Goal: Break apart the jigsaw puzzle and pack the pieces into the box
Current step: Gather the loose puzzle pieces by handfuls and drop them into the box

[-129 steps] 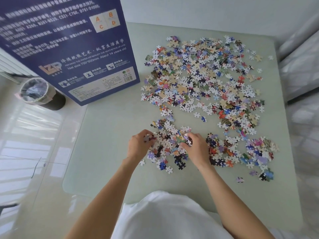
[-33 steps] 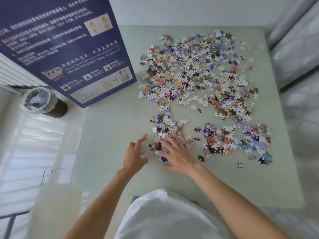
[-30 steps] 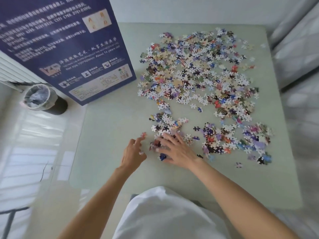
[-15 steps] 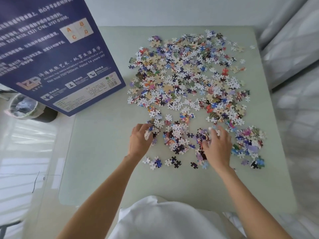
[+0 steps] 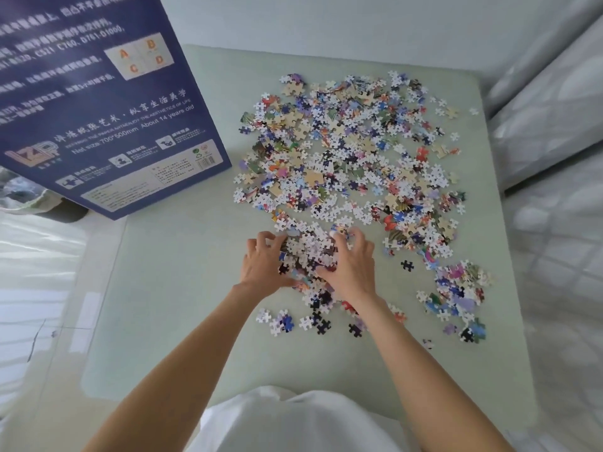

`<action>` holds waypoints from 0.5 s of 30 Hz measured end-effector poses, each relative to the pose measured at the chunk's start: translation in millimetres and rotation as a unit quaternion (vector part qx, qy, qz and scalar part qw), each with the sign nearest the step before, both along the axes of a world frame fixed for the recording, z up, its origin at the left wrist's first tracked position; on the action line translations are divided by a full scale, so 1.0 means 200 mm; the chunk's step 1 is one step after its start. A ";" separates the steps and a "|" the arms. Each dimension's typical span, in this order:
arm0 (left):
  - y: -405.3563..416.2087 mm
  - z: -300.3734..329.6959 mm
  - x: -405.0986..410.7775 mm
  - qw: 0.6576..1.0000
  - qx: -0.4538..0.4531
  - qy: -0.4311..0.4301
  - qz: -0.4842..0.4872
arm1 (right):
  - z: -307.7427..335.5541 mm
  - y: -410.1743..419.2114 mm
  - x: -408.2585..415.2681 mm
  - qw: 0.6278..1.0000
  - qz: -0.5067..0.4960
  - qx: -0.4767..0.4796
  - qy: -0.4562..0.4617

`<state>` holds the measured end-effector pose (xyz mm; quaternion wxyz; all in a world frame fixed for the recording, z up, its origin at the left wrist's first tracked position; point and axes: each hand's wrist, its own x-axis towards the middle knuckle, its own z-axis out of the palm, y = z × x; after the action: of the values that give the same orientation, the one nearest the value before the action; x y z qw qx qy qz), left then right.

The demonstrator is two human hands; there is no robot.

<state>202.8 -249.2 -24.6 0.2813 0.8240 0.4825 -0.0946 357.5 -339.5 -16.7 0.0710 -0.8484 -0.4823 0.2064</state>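
Scooping now: the left hand (image 5: 261, 265) and right hand (image 5: 350, 267), half a second ago set apart, have closed in and cup a heap of pieces (image 5: 308, 249) between curled fingers on the worktop (image 5: 182, 288), so a load looks ready for the box (image 5: 98, 106), standing at the far left

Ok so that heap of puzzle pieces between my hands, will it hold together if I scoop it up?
Probably not. The heap looks like loose single pieces, so it should sag and spill. The left hand and right hand only cup its sides. Pieces look thin and light, so they would likely slide on the smooth table.
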 end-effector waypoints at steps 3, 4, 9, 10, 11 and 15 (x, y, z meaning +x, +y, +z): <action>0.02 0.01 -0.01 1.000 -0.001 -0.009 0.004 | 0.00 0.12 0.07 0.991 0.064 -0.116 0.003; 0.02 0.01 -0.01 1.000 -0.006 -0.015 0.005 | 0.00 0.14 0.07 0.986 0.089 -0.141 -0.004; 0.02 0.01 -0.02 0.999 -0.032 -0.037 0.019 | -0.02 0.15 -0.04 0.984 0.154 -0.085 -0.026; 0.02 0.01 -0.02 0.999 -0.034 -0.037 0.019 | -0.02 0.14 -0.06 0.986 0.152 -0.067 -0.014; 0.02 0.01 -0.02 0.999 -0.036 -0.034 0.017 | -0.01 0.14 -0.07 0.988 0.147 -0.054 -0.003; 0.01 0.03 -0.02 0.999 -0.048 -0.017 0.009 | -0.01 0.12 -0.08 0.991 0.122 -0.031 0.033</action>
<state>198.7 -247.6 -19.3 0.3295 0.8067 0.4800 -0.1011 341.1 -315.9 -18.7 0.0345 -0.7777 -0.5731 0.2561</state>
